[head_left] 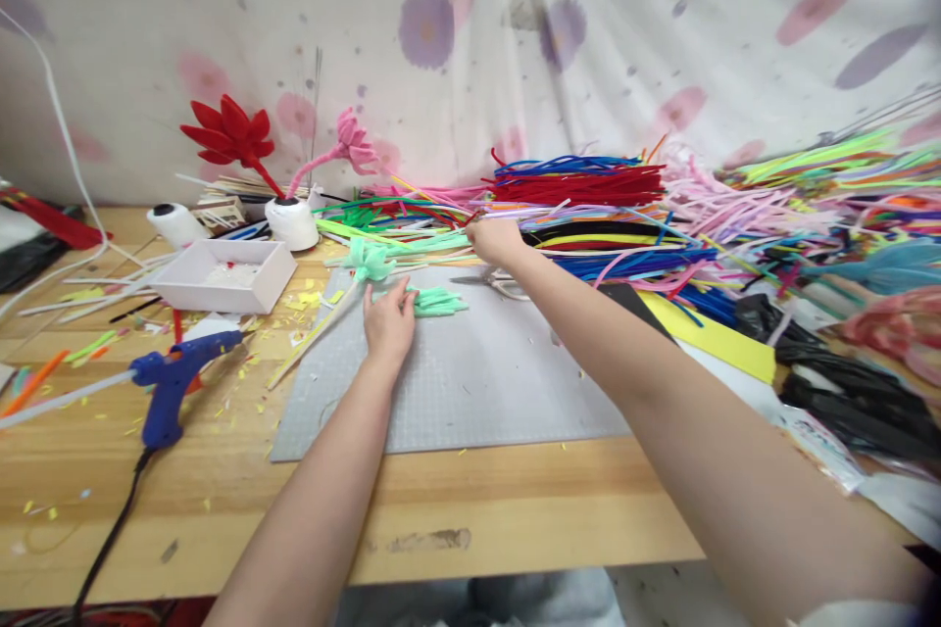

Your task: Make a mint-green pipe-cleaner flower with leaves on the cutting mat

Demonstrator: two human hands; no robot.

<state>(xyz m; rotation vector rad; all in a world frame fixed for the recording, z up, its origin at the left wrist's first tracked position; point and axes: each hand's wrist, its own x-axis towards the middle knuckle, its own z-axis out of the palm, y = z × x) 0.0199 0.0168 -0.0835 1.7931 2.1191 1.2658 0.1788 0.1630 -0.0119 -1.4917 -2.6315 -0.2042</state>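
My left hand (pixel 389 318) rests on the grey cutting mat (pixel 500 382), fingers apart, at the left end of a small bundle of cut mint-green pipe cleaners (pixel 441 302). Just beyond its fingertips lies a mint-green pipe-cleaner flower (pixel 370 260) with a pale stem (pixel 316 338). My right hand (pixel 496 240) reaches to the long pipe cleaners behind the mat. Its fingers are closed; what they grip is hidden, though mint-green pipe cleaners (pixel 437 241) lie right beside them. Scissors (pixel 500 284) lie under my right wrist, partly covered.
A blue glue gun (pixel 173 377) with its cord lies on the left. Behind it are a white box (pixel 226 276) and a white pot (pixel 292 223) holding red and pink flowers. Red pipe cleaners (pixel 577 186) are heaped at the back; black plastic bags (pixel 860 402) lie right.
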